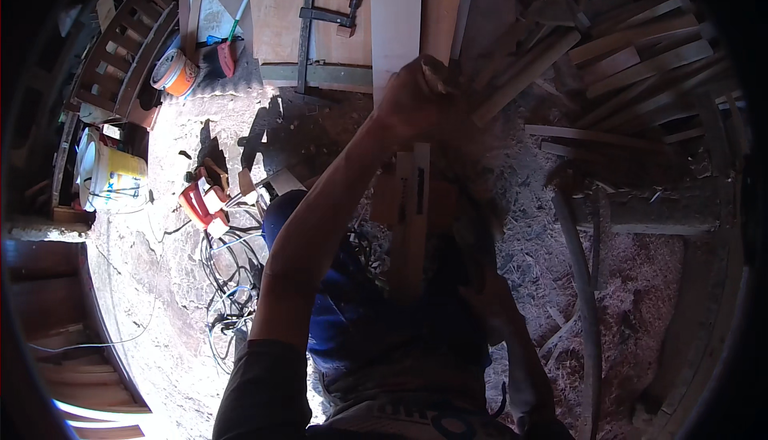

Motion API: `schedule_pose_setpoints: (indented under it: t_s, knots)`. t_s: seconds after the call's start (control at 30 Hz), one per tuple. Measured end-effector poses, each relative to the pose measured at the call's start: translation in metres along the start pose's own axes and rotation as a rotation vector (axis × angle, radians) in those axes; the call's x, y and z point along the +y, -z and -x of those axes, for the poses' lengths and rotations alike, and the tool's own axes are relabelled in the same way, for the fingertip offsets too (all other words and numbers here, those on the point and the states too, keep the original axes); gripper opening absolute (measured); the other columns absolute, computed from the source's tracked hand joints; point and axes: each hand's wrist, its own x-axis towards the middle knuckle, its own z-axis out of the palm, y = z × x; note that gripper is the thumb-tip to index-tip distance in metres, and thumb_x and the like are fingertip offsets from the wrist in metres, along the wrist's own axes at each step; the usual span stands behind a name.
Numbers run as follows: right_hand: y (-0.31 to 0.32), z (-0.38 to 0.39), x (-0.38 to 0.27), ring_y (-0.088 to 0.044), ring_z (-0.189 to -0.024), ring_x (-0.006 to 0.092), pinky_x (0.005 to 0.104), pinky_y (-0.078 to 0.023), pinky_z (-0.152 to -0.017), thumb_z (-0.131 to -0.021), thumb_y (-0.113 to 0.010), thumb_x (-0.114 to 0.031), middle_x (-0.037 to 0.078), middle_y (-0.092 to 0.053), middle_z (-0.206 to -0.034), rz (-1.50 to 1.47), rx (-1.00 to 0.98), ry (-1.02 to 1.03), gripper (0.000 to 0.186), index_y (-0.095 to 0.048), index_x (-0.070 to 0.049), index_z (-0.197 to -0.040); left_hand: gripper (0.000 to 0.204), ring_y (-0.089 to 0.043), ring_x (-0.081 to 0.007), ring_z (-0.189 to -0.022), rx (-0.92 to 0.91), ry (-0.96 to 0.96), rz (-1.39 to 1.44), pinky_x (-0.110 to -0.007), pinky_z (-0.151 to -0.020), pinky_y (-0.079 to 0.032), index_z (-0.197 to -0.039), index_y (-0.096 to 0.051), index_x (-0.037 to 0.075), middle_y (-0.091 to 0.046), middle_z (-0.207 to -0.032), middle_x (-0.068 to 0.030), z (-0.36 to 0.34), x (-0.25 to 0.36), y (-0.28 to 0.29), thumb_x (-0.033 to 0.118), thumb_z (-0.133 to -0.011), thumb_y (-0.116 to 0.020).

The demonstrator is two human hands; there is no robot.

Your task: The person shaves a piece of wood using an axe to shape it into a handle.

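Note:
My left hand [406, 102] reaches forward, its fingers closed at the near end of a long pale board [397, 20]. What it grips is too dark and blurred to make out. Below it, between my legs, a narrow wooden piece [411, 216] points away from me. My right hand [482, 284] is low on the right, beside that piece, in shadow and smeared by motion; its fingers do not show clearly. A dark blur lies between the two hands.
A bar clamp [307, 32] sits on a wooden panel [276, 16] ahead. Leftward are an orange bucket [174, 74], a yellow-white bucket [118, 178], a red power tool [204, 204] and tangled cables [228, 280]. Timber offcuts [632, 56] are piled right; a curved branch [580, 280] stands nearer.

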Motion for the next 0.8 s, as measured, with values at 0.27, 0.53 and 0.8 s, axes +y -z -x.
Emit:
schedule_pose_setpoints:
  t_s: [0.27,0.53,0.8]
  knots:
    - [-0.003,0.013,-0.004,-0.066,-0.104,0.0426,0.0472,-0.055,-0.088,-0.089,-0.068,-0.023,0.026,-0.066,-0.113,0.295,-0.286,0.377,0.058,-0.046,-0.008,-0.140,0.009,-0.065,-0.0097,-0.073,0.293,0.091,0.261,-0.027,-0.066,-0.051,-0.087,-0.069,0.003,-0.069,-0.077,-0.0018,0.083,0.060,0.053,0.008,-0.084,-0.076]
    - [-0.036,0.034,-0.017,-0.059,-0.121,0.0340,0.0434,-0.048,-0.099,-0.078,-0.082,-0.033,0.020,-0.062,-0.128,-0.004,0.104,0.093,0.076,-0.047,-0.003,-0.139,0.017,-0.067,-0.0107,-0.077,0.256,0.123,0.247,-0.028,-0.069,-0.053,-0.098,-0.072,0.002,-0.073,-0.086,-0.0040,0.138,0.031,0.007,0.009,-0.084,-0.076]
    - [-0.023,0.042,-0.027,-0.056,-0.118,0.0201,0.0352,-0.045,-0.099,-0.076,-0.084,-0.026,0.012,-0.060,-0.131,-0.337,0.134,0.056,0.071,-0.052,-0.001,-0.134,0.017,-0.067,-0.0105,-0.081,0.273,0.099,0.298,-0.029,-0.071,-0.054,-0.099,-0.072,0.001,-0.074,-0.090,-0.0042,0.137,0.018,0.008,0.009,-0.084,-0.075]
